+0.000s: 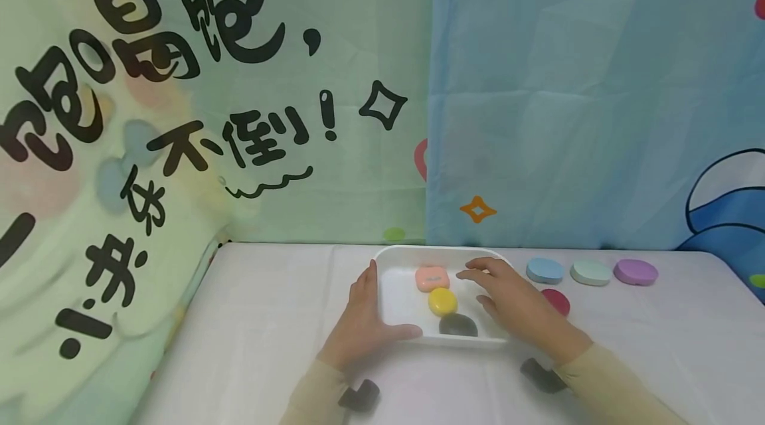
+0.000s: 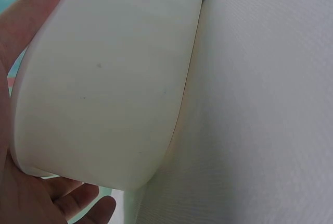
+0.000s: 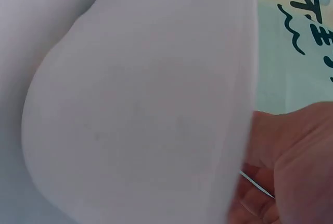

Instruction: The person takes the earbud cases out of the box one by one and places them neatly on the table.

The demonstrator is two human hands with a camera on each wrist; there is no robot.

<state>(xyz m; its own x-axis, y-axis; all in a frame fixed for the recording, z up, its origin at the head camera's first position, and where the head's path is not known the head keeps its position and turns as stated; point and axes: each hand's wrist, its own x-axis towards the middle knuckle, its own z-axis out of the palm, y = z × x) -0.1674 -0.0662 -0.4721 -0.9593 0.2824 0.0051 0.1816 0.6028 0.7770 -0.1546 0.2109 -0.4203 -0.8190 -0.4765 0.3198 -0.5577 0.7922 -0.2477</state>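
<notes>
A shallow white tray (image 1: pixel 397 292) sits on the table. In it lie a peach rounded block (image 1: pixel 432 278), a yellow round piece (image 1: pixel 443 302) and a dark grey round piece (image 1: pixel 458 325) by the front wall. My left hand (image 1: pixel 367 315) grips the tray's front left corner, thumb over the front rim, fingers along the left side. The left wrist view shows that hand (image 2: pixel 26 182) around the tray's outer wall (image 2: pixel 104 88). Above the right part of the tray, my right hand (image 1: pixel 508 295) holds nothing, its fingers loosely bent.
Right of the tray, blue (image 1: pixel 544 270), mint (image 1: pixel 591 273) and purple (image 1: pixel 636 272) oval pieces stand in a row on the white table (image 1: pixel 251 345). A red round piece (image 1: pixel 557 302) shows beside my right forearm. Printed cloth (image 1: pixel 568 113) hangs behind the table.
</notes>
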